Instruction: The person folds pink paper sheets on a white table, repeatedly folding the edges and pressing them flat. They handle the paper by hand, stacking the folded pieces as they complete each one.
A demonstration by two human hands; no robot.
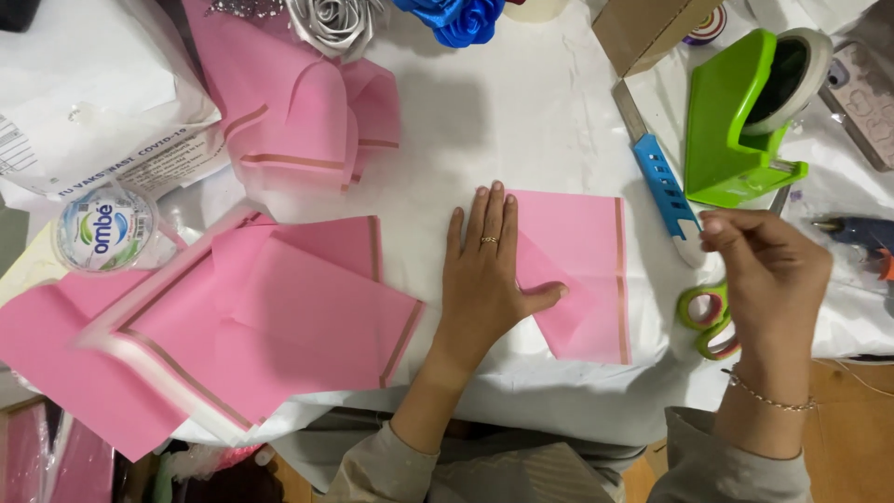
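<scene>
Left hand (486, 275) lies flat, fingers spread, pressing pink paper sheet (582, 270) on white table (521, 121). Right hand (768, 275), at 3 o'clock, fingers pinched, holding nothing visible, above scissors (708, 321). Green tape dispenser (740, 116) at 1 o'clock holds a tape roll.

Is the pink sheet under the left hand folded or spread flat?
Folded: the left hand presses the pink sheet, whose corner is turned over in a diagonal crease.

Your left hand (486, 279) lies flat, palm down, fingers together pointing to twelve o'clock, thumb out toward three. Your right hand (768, 279) hovers raised, fingertips pinched toward ten o'clock.
</scene>
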